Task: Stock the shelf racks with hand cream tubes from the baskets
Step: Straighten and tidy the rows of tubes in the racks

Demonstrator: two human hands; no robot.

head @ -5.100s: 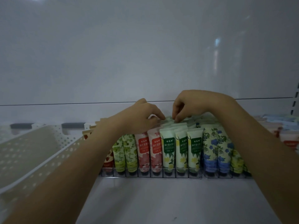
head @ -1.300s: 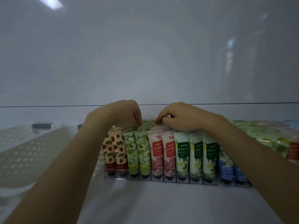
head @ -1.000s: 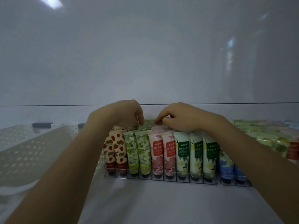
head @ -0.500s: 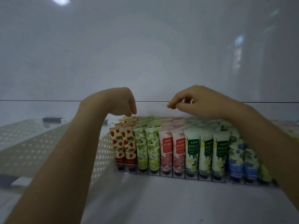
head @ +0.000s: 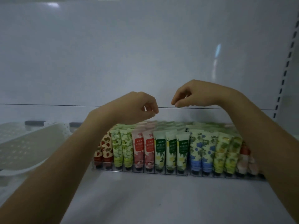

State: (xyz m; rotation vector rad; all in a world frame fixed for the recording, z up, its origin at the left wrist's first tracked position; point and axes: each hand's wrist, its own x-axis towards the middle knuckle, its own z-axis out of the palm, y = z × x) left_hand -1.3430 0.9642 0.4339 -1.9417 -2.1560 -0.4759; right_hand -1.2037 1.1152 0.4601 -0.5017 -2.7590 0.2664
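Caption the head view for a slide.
Above hand cream tubes standing in the clear rack, left hand and right hand hover holding nothing; white basket beside.

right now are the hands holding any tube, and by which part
Nothing is held. The left hand and the right hand hover with loosely curled fingers above the hand cream tubes, touching none of them.

both arms raised; left hand (head: 137,109) and right hand (head: 194,94) loosely curled, empty.
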